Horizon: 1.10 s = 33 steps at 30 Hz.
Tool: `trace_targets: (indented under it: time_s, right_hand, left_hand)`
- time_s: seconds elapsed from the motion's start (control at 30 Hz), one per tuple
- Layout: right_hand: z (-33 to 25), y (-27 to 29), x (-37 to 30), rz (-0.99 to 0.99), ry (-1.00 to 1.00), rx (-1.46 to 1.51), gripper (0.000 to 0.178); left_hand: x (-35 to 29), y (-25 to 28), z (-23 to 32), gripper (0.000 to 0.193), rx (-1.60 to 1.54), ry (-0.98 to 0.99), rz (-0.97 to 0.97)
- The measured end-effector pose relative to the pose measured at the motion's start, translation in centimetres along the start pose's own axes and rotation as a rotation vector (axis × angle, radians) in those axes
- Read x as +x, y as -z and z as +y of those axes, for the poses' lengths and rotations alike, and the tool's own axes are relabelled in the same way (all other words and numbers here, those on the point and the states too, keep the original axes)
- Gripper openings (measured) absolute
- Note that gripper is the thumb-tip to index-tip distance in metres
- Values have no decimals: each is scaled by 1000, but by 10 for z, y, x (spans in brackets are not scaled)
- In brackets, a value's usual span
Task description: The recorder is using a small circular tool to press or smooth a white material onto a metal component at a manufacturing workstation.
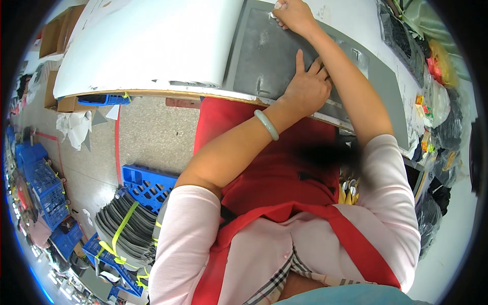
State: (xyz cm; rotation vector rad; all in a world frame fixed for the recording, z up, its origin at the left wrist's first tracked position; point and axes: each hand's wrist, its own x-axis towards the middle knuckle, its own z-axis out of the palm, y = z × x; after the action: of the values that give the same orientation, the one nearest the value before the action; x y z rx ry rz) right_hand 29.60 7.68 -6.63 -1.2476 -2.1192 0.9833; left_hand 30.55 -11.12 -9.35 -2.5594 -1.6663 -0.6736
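A dark grey sheet (267,53) with pale smudges and white angled corner marks lies on a larger grey board (378,76). Palm down, my left hand (307,87) rests on its near right part with the fingers spread. Farther off, at the sheet's far edge, my right hand (295,16) is closed and presses down. A small white piece (274,15) shows at its fingertips; whether it is cloth or something harder I cannot make out. My right forearm passes over the right side of the sheet and partly hides it.
Left of the board, a thick stack of large white sheets (152,46) curls over the table edge. Tied grey sheets (127,226) and a blue crate (147,178) stand on the floor at left. Plastic bags (439,101) line the right side.
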Motion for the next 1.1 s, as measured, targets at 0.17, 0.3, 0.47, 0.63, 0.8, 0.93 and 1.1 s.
trace_targets:
  time_s: [0.17,0.3,0.47,0.63,0.8,0.93,1.1]
  right_hand:
    - [-8,13,-13,-222,-71,81,14]
    - [-31,17,-80,-220,-93,73,17]
    - [-59,4,-152,-542,4,75,17]
    - [-72,-11,-152,-481,-22,-37,14]
    - [-76,-6,-150,-694,-19,-180,17]
    - [-70,1,-173,-436,172,-134,18]
    - [-60,-7,-183,-254,235,-540,17]
  left_hand:
    - [1,-3,-1,42,-49,-4,42]
    - [0,-11,0,44,85,-5,-3]
    - [-10,-16,-5,47,98,-112,176]
    - [-11,-14,-6,56,100,-60,38]
    - [-9,-21,-7,50,0,-66,187]
    - [-7,-31,-9,49,-8,-57,214]
    - [-3,-33,-10,49,8,-64,201]
